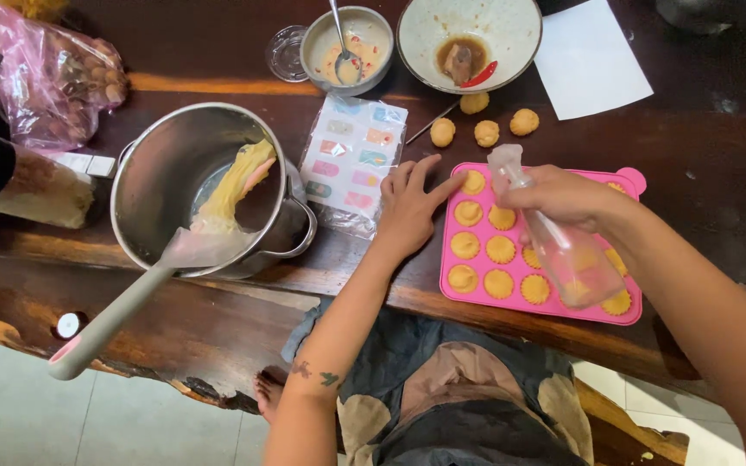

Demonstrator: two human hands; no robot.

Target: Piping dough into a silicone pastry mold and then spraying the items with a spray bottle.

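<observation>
The one camera sat on my head and looked almost straight down, close over the dark wooden table point(218, 302). My forearms came up from the bottom edge, my lap and the pale floor point(19, 414) showing below.

Steel pot point(174, 173) with spatula point(131, 302), two bowls point(468, 30), white paper point(593, 56), pink bag point(49, 78).

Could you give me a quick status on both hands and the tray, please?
Left hand open, fingertip touching pink tray. Right hand shut on clear bottle over the tray. Yellow cakes fill the cups. Nothing in the way.
</observation>
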